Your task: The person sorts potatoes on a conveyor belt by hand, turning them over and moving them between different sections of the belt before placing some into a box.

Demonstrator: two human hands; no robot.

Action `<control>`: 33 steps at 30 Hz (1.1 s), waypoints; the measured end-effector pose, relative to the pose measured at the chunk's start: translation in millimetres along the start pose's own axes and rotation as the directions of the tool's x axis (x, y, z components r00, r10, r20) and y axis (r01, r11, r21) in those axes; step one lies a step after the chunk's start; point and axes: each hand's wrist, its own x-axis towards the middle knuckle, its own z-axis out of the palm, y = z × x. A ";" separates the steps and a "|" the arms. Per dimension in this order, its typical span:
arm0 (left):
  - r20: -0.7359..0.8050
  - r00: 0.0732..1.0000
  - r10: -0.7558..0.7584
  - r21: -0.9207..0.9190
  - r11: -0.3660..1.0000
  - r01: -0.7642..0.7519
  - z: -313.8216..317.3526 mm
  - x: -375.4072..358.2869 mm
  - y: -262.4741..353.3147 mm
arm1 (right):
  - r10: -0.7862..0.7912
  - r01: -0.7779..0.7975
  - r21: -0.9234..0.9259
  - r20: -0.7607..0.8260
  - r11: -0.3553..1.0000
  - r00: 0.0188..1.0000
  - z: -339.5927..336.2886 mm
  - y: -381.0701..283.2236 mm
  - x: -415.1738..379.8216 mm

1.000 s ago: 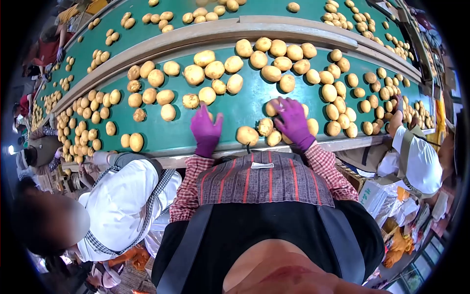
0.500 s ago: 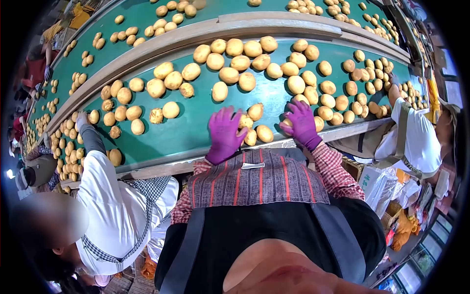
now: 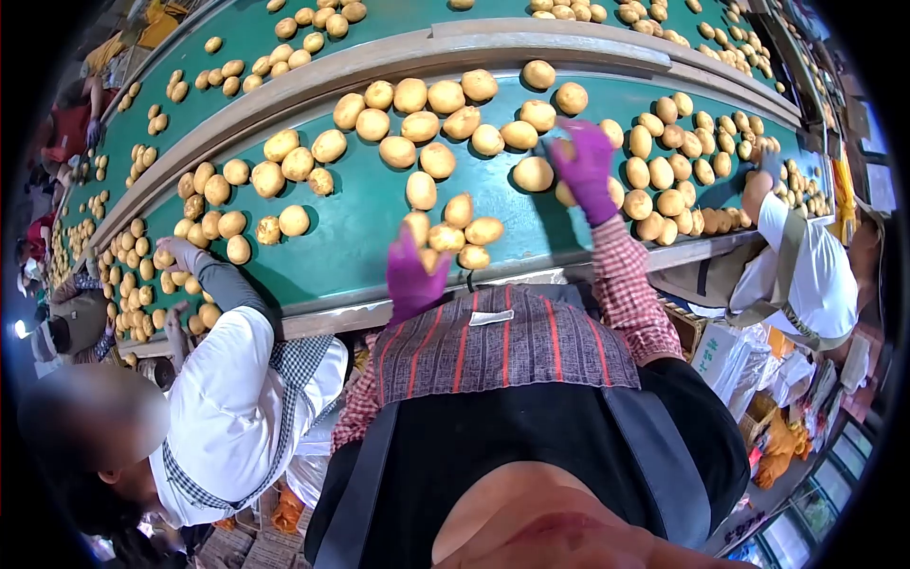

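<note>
Round yellow-brown potatoes (image 3: 438, 160) lie scattered over a green belt (image 3: 351, 242). My left hand (image 3: 414, 277), in a purple glove, is at the belt's near edge, its fingers apart and touching the left side of a small cluster of potatoes (image 3: 446, 237). My right hand (image 3: 585, 171), in a matching glove, reaches farther out over the belt to the right. Potatoes lie beneath and beside its fingers, partly hidden by the glove; its fingers are bent, and whether they grip one cannot be made out.
A wooden rail (image 3: 531, 43) separates this belt from another potato-covered belt behind it. On the left a co-worker in a white shirt (image 3: 223, 389) reaches over the belt. Another co-worker (image 3: 806, 275) works at the right. Boxes and plastic bags (image 3: 725, 356) lie below the belt's right side.
Potatoes on the belt have shifted left. My right hand has moved up and away from the near edge. My left hand has moved slightly left and down. The left co-worker's arm has moved right.
</note>
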 end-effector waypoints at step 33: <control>0.086 0.988 0.131 -0.605 0.794 -0.052 141.9 42.4 193.9 | -0.322 -0.794 0.608 0.751 -0.002 0.577 -102.7 56.0 -31.2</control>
